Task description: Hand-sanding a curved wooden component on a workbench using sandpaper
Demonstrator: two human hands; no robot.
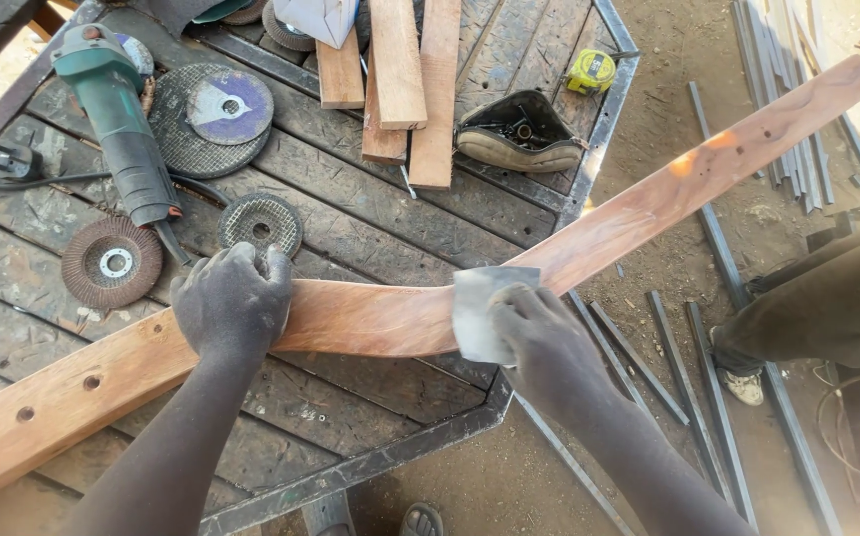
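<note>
I am pinning the plank (370, 318) with my left hand (234, 298), fingers curled; my right hand (539, 337) is pressing sandpaper (475, 308) (overhanging the counter (351, 199), the plank may pivot).

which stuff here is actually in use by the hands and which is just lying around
In use:
- long wooden plank, pinned by the left hand
- sandpaper sheet, pressed on the plank by the right hand

Lying about:
- green angle grinder
- loose grinding discs
- short wood offcuts
- yellow tape measure
- metal bars on the ground

Long curved reddish wooden board (370, 318) flat across workbench, grey sandpaper sheet (480, 313) on it.
</note>
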